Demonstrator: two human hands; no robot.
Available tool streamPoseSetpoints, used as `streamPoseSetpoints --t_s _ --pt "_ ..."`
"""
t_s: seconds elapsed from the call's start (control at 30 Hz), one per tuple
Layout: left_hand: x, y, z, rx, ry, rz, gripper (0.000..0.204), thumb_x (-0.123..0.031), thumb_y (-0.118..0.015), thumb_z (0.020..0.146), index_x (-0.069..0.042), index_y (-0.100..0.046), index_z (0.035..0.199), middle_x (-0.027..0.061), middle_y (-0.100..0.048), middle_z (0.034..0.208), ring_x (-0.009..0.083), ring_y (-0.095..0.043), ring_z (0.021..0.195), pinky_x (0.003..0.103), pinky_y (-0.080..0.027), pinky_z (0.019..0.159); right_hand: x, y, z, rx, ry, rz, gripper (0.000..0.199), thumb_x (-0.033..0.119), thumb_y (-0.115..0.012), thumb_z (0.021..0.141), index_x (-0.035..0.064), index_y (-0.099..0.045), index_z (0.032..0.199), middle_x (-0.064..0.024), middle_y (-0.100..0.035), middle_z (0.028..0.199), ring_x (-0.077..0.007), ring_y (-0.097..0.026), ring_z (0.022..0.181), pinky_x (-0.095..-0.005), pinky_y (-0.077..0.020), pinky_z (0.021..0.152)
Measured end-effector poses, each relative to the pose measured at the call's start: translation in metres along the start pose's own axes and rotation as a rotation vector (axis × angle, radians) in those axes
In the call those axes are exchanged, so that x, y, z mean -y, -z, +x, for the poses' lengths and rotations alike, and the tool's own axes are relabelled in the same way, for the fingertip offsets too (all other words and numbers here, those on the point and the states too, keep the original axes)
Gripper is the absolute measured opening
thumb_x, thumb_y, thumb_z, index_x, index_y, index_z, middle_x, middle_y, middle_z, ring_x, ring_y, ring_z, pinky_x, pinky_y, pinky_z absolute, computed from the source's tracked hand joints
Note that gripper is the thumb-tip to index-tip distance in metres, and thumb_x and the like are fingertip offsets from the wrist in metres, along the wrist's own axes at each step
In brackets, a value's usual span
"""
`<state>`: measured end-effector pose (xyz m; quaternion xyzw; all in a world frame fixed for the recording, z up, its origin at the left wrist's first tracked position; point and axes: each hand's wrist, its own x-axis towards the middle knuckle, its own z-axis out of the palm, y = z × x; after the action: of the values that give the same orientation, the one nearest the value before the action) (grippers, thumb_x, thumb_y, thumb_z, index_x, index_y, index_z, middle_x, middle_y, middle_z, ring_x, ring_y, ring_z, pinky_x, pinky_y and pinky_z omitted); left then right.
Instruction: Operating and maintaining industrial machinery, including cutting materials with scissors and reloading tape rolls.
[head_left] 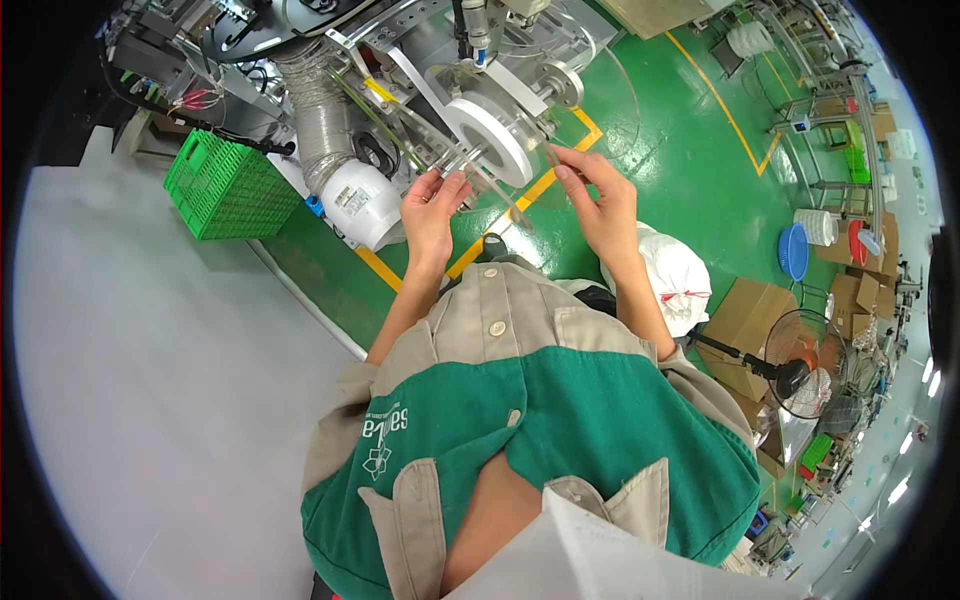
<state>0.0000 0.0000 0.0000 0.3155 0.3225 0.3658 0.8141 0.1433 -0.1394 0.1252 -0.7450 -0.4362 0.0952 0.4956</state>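
A white wheel-like reel (490, 140) sits on the machine in front of me, with clear plastic around its near side. My left hand (432, 213) is closed at the left of the reel, its thumb and fingers pinched at the end of a thin metal shaft (466, 162). On the reel's other side, my right hand (602, 203) has thumb and forefinger brought together beside the clear plastic edge. What lies between those fingertips is too small to make out. A metal hub (561, 84) stands farther back, above the right hand.
A white rounded housing (362, 205) with a silver flexible duct (315, 115) stands left of my hands. Beyond it is a green crate (225, 185). A white sack (672, 275) with a red tie lies right of me, near cardboard boxes and a fan (806, 362). Yellow lines cross the green floor.
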Motion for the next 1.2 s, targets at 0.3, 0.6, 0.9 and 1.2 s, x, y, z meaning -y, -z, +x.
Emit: streamPoseSetpoints --t_s 0.3,0.6,0.9,1.2 --pt "-0.004 -0.015 0.005 -0.031 0.037 -0.002 0.024 -0.004 -0.071 0.083 0.007 -0.060 0.101 0.0113 -0.065 0.092 0.0180 -0.065 0.080 0.031 -0.057 0.077 0.000 0.002 0.000 -0.010 0.005 -0.010 0.021 0.007 -0.063 0.087 0.0047 -0.067 0.108 -0.0106 -0.066 0.090 -0.0198 -0.062 0.075 -0.0290 -0.0486 0.068" --pt "0.008 -0.032 0.019 -0.033 0.010 -0.029 0.022 -0.004 -0.071 0.082 0.006 -0.060 0.099 0.0114 -0.065 0.092 0.0180 -0.066 0.078 0.030 -0.058 0.073 0.003 0.003 0.002 0.012 -0.007 -0.005 0.022 0.006 -0.062 0.087 0.0049 -0.067 0.108 -0.0114 -0.065 0.089 -0.0213 -0.061 0.074 -0.0295 -0.0483 0.066" --pt "0.003 -0.035 0.014 0.022 0.054 0.014 0.030 -0.010 -0.070 0.085 0.007 -0.059 0.106 0.0098 -0.063 0.094 0.0166 -0.065 0.081 0.028 -0.056 0.075 0.013 0.003 0.000 -0.094 0.017 -0.056 0.023 0.008 -0.060 0.089 0.0042 -0.065 0.112 -0.0128 -0.065 0.099 -0.0207 -0.063 0.083 -0.0291 -0.0497 0.073" --pt "-0.047 0.011 -0.020 -0.011 -0.031 0.334 0.046 -0.023 -0.060 0.093 -0.001 -0.044 0.130 0.0114 -0.049 0.122 0.0238 -0.058 0.103 0.037 -0.056 0.081 0.008 0.083 -0.007 -0.443 0.033 -0.189 0.019 0.002 -0.059 0.089 0.0012 -0.066 0.107 -0.0103 -0.067 0.093 -0.0167 -0.064 0.081 -0.0263 -0.0497 0.074"
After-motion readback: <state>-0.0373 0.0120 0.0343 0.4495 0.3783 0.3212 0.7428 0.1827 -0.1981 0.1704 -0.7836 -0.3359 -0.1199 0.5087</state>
